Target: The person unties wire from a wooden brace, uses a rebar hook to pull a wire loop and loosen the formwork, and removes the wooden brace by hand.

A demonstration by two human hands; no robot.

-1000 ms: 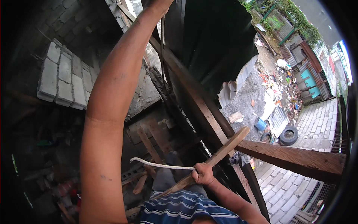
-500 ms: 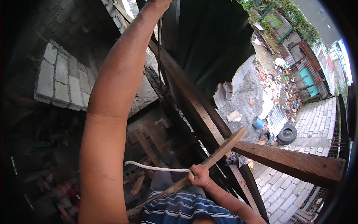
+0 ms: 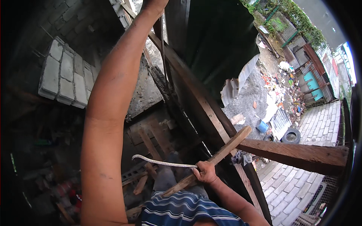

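Note:
My left arm reaches up to the top edge, where only part of my left hand [image 3: 156, 4] shows beside dark timber; its fingers are cut off. Low in the middle, my right hand [image 3: 206, 172] is closed around a thin whitish bar [image 3: 166, 163]. The bar sticks out to the left and hooks down slightly at its tip. Right against that hand lies a narrow wooden strip [image 3: 230, 146], slanting from lower left to upper right; I cannot tell whether the fingers grip it too. Its upper end crosses a reddish-brown beam [image 3: 294, 153].
Long slanting timber [image 3: 205, 111] runs beside a dark metal sheet [image 3: 215, 45] with a torn edge. Concrete blocks [image 3: 68, 77] stand left. Outside lie rubble, litter, a blue bucket [image 3: 261, 126] and a tyre [image 3: 291, 136]. Loose wood pieces [image 3: 149, 143] lie below in shadow.
My right hand has moved slightly right and up, and the whitish bar has moved right with it. My left hand has shifted a little left at the top edge. The view has shifted slightly.

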